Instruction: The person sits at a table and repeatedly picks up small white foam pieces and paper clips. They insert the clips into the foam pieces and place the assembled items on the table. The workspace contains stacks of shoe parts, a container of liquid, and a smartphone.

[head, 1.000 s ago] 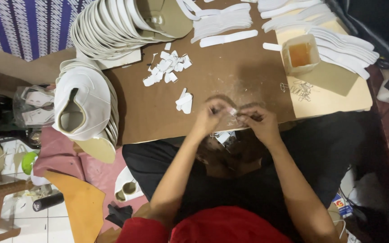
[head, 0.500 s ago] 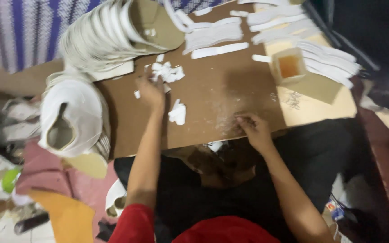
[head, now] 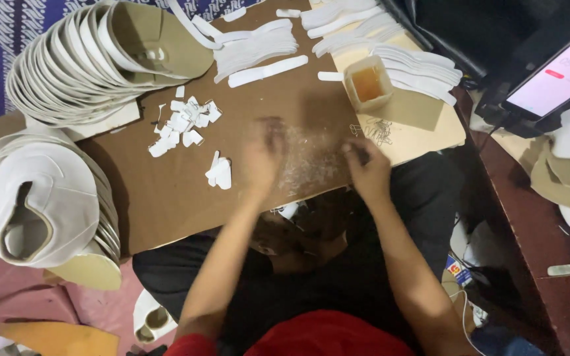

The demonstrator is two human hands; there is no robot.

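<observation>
craft workshop, stacked cut pieces (head: pixel 67 72), glue cup (head: pixel 368 82)

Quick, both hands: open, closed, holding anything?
Left hand: blurred over the board; cannot tell.
Right hand: fingers curled on the board; grip cannot be told.

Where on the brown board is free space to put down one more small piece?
The near left part of the brown board is bare, bordered by the small white scraps, the left hand and the stacked white pieces. The far edge is crowded with white strips and a small cup.
</observation>
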